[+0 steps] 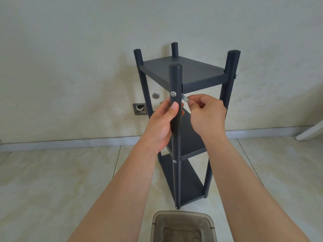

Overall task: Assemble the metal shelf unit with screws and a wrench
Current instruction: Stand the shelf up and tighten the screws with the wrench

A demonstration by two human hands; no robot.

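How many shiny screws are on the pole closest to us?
3 show on the front pole: one screw just under the top shelf, one by the middle shelf, one at the bottom. The left hand may hide more.

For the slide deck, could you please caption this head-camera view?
Left hand grips the dark metal shelf unit's front post while right hand pinches a small silver wrench.
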